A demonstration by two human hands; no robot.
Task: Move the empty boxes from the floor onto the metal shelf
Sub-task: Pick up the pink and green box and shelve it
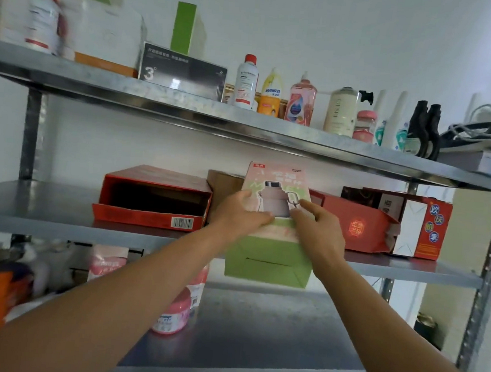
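Note:
A pink and green box (271,246) with a bottle picture stands upright at the front edge of the middle tier of the metal shelf (45,211), its green bottom hanging past the edge. My left hand (240,212) grips its left side and my right hand (319,227) grips its right side. An open red box (152,199) lies to the left on the same tier. A brown box (224,184) shows behind my left hand. To the right lie a red box (358,224) and a red and white box (423,229).
The top tier (215,110) holds boxes on the left and several bottles (301,102) to the right. The lower tier (256,327) holds pink tubs (172,312) and blurred packets at the left. The shelf's upright post (486,278) stands at the right.

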